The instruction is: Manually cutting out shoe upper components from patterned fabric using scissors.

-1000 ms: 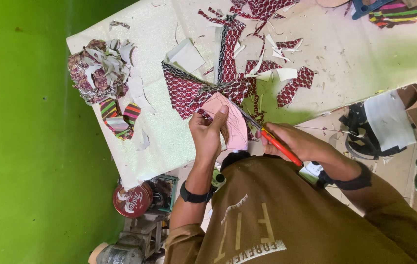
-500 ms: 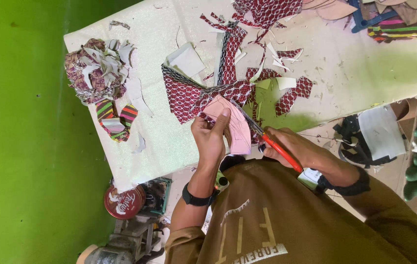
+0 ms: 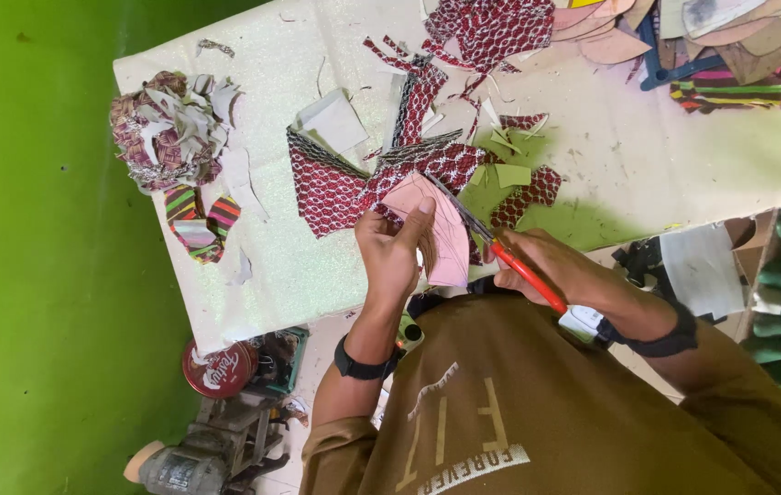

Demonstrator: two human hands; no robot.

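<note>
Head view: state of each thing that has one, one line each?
scissors: in the right hand, blades open at the pink piece's edge.
pink piece: held up off the table by the left hand, patterned red fabric attached.
scrap pile: loose heap at the table's far left corner.
striped offcut: lying flat near the pile.
round red tin: lid on, below the table edge.

We see a pink shoe-shaped pattern piece backed by red patterned fabric, with red-handled scissors cutting its right edge.
</note>
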